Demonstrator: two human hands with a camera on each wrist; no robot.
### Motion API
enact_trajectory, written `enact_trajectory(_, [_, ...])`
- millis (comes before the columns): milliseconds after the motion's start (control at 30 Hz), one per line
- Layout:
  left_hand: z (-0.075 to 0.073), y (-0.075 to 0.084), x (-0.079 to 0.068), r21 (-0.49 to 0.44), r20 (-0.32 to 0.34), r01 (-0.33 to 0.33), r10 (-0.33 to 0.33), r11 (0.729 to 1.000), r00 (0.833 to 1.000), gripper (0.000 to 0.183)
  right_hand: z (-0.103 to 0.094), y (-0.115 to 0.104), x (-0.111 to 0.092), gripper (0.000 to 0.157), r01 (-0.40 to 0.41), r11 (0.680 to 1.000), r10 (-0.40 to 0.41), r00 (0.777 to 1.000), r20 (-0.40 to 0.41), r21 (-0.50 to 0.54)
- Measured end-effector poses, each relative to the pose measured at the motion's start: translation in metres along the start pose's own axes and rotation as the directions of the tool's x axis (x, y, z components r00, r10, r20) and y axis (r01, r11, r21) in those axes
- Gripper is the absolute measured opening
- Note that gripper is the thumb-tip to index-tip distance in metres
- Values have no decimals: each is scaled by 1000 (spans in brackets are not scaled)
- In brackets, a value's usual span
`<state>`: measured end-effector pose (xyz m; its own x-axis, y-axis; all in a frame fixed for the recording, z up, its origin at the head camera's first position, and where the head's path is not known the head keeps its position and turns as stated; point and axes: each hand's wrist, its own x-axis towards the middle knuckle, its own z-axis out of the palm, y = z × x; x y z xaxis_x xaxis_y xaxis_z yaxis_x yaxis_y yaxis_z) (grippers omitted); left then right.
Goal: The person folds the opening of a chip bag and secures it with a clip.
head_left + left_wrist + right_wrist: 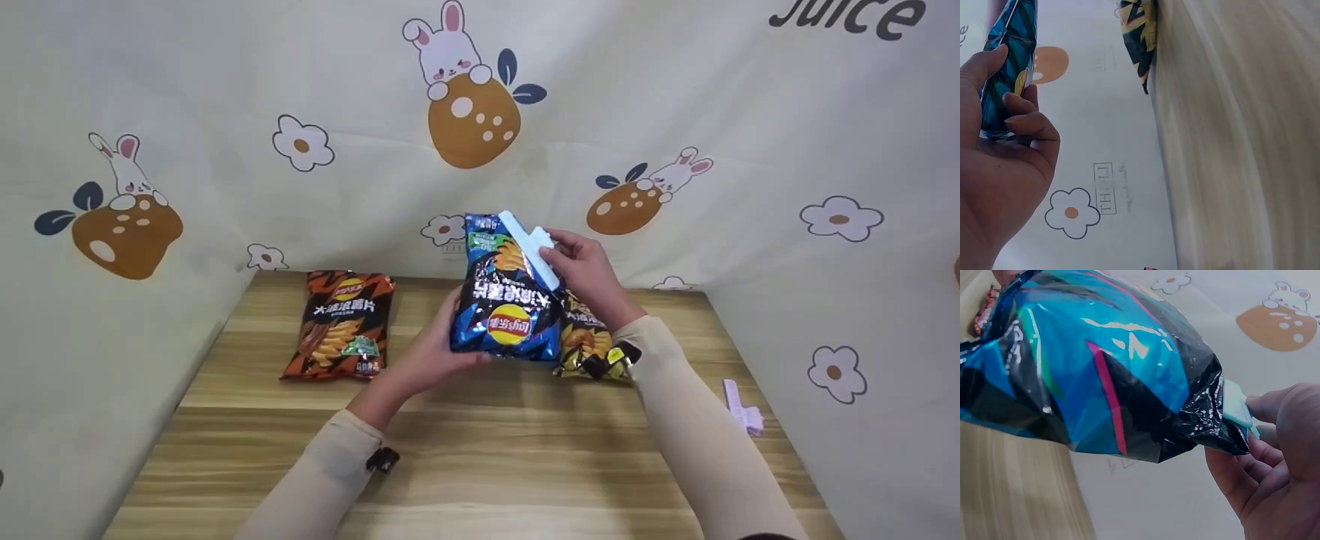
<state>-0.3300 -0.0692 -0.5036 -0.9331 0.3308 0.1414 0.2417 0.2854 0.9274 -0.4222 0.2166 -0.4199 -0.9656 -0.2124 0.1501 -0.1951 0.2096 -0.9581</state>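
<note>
The left hand [427,356] grips a glossy blue-and-black foil chip bag [501,296] by its lower side, thumb and curled fingers pinching it, above the wood-grain table [510,457]. The right hand [589,274] pinches a pale-blue plastic bar clip [529,251], which slants across the bag's upper corner.

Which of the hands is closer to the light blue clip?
The right hand: it pinches the light blue clip at the edge of the blue chip bag. The left hand is farther away, gripping the bag at its lower left in the head view.
</note>
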Motion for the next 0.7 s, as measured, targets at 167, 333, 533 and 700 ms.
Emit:
enact_trajectory(167, [-2,5,6,10,-3,22,-22,1000,1000,123,-4,1,6,48,-27,1000,27,1000,-2,8])
enact_trajectory(333, [-5,8,11,16,-19,20,-19,1000,1000,119,-4,1,12,48,-28,999,28,1000,-3,28])
enact_trajectory(533, [-4,10,14,14,-28,38,-38,999,999,116,-4,2,17,49,-38,999,38,999,-15,10])
enact_trajectory(700, [-4,8,17,8,-30,60,-60,998,998,117,-4,5,20,49,-48,999,48,999,-12,1])
